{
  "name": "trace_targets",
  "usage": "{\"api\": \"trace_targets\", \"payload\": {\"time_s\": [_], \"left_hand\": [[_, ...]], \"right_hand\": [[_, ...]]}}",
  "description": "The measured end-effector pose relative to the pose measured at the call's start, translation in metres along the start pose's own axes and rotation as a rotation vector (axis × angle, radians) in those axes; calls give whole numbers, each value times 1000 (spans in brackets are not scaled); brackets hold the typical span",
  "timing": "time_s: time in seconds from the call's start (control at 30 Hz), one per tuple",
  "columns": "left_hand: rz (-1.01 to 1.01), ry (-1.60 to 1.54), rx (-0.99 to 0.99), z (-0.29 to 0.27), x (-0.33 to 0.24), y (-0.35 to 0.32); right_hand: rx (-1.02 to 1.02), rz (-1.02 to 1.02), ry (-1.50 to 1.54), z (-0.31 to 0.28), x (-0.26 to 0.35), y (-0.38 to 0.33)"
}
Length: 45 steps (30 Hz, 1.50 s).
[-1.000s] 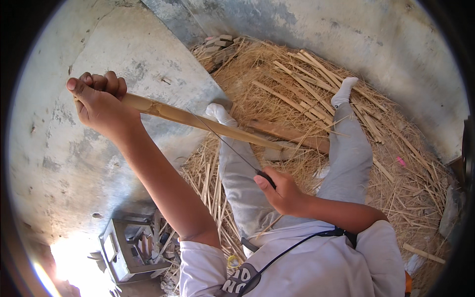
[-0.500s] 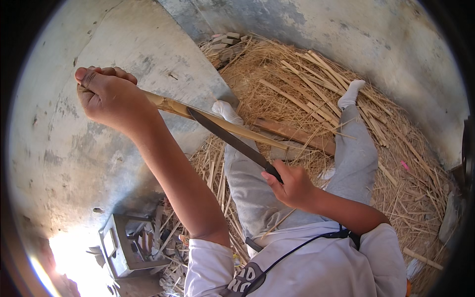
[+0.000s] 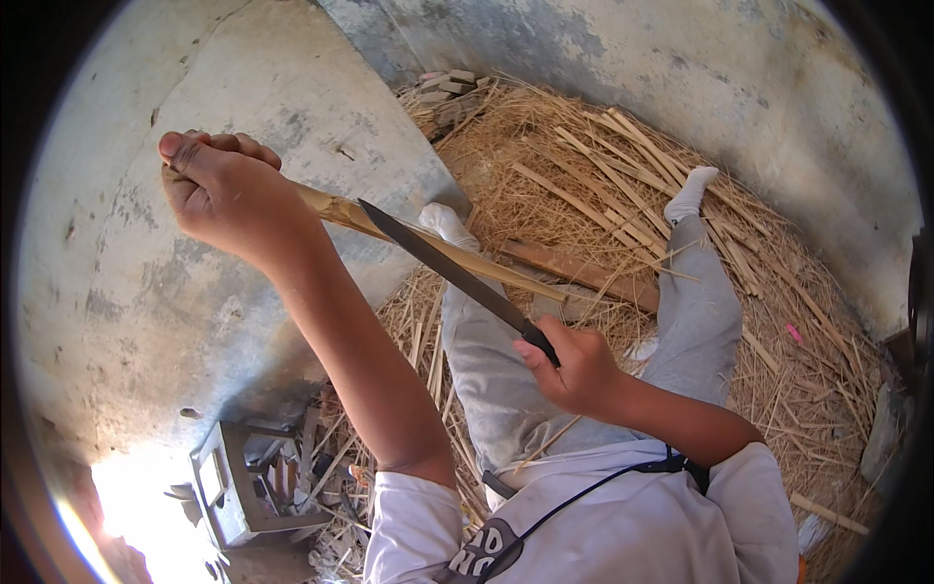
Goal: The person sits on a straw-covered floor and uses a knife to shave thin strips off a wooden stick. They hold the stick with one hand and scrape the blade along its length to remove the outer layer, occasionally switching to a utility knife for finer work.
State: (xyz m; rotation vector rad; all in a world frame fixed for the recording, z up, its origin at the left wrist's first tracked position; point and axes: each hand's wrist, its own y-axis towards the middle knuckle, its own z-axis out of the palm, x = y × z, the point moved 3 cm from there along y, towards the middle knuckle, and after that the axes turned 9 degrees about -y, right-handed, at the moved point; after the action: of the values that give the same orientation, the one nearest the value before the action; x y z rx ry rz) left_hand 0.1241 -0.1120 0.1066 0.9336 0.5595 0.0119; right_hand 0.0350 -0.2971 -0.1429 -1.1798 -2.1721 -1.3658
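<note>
My left hand, raised at the upper left, is closed round the end of a bamboo strip. The strip slants down to the right, over my left lower leg. In my right hand is the black handle of a long knife with a dark blade. The blade lies along the strip, its tip pointing up and left toward my left hand. Part of the strip is hidden behind the blade, and its upper end is hidden inside my left fist.
Straw-like shavings and several split bamboo strips cover the floor round my outstretched legs. A wooden plank lies between my feet. Plastered walls stand ahead and at the left. A box-like frame holding scraps stands at lower left.
The knife tip has shifted slightly up and left along the bamboo strip. My left hand appears a little further right in the picture; both grips stay the same.
</note>
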Motion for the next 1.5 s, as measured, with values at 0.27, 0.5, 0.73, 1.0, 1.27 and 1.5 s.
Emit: {"api": "trace_targets", "payload": {"time_s": [0.27, 0.5, 0.73, 1.0, 1.27, 1.5], "left_hand": [[2, -4, 2, 5, -7, -5], [-33, 14, 21, 4, -9, -7], [14, -9, 27, 6, -7, -5], [21, -44, 61, 8, -8, -5], [14, -101, 139, 18, -17, -15], [-47, -188, 169, 13, -17, -17]], "right_hand": [[2, -8, -2, -4, 7, 3], [10, -34, -56, -1, 0, -9], [7, 6, -6, -3, -1, -7], [39, 89, 4, -1, -2, -3], [227, 365, -35, 23, -49, -9], [445, 614, -112, 33, -86, -30]]}}
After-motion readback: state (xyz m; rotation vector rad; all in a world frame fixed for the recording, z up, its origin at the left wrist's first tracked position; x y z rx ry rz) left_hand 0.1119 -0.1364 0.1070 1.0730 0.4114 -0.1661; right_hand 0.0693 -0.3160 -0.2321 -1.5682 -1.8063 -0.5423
